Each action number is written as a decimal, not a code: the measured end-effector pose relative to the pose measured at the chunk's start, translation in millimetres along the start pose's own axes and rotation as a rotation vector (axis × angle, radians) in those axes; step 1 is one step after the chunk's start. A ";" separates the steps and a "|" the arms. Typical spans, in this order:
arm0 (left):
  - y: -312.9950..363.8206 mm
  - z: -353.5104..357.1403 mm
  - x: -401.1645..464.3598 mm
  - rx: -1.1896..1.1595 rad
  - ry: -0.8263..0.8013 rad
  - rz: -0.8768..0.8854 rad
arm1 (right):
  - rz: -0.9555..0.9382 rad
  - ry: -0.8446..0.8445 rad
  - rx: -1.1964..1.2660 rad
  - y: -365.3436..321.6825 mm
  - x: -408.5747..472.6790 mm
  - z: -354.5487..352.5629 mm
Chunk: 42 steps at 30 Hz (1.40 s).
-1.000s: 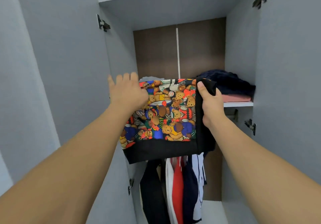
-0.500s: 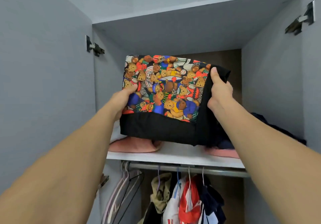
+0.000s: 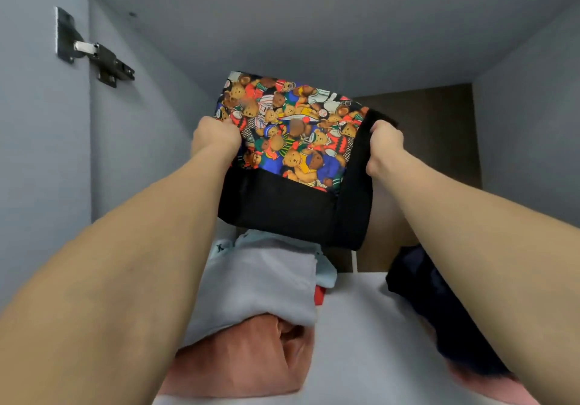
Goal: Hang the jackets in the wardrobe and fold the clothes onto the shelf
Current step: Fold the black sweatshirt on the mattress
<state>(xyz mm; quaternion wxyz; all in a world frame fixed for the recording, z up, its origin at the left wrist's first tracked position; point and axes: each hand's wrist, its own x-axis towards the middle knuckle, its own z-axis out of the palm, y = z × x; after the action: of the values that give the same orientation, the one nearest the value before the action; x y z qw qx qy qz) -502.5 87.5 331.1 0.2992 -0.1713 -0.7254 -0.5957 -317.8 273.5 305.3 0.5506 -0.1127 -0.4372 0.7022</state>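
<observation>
A folded garment (image 3: 292,166) with a bright teddy-bear print and black trim hangs in the air above the white top shelf (image 3: 361,326) of the wardrobe. My left hand (image 3: 216,137) grips its left edge and my right hand (image 3: 384,144) grips its black right edge. It hovers just over a stack of folded clothes: a light grey piece (image 3: 257,285) on top of a salmon-pink one (image 3: 244,357), with pale blue fabric behind.
A dark navy garment (image 3: 439,316) lies on a pink one (image 3: 489,389) on the right of the shelf. Grey wardrobe walls close in on both sides, with a metal door hinge (image 3: 94,53) upper left. Brown back panel (image 3: 439,140) behind.
Both hands have lifted the bear-print garment up and further in over the shelf stack. My view has risen from the hanging rail to the shelf top.
</observation>
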 end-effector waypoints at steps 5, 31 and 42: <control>-30.1 54.6 43.3 0.196 -0.044 -0.001 | -0.045 0.114 -0.190 51.8 71.7 32.0; -157.7 150.8 36.5 0.824 -0.926 0.159 | 0.046 -0.558 -1.525 226.9 99.5 45.2; -80.8 13.0 -57.9 0.931 -0.621 0.375 | -0.238 -0.592 -1.436 122.7 -11.7 2.8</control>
<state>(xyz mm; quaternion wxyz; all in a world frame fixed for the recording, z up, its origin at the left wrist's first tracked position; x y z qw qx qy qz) -510.3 87.7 231.1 0.2168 -0.3136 -0.9215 -0.0734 -398.1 260.5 212.6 0.2751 -0.2018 -0.9217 0.1849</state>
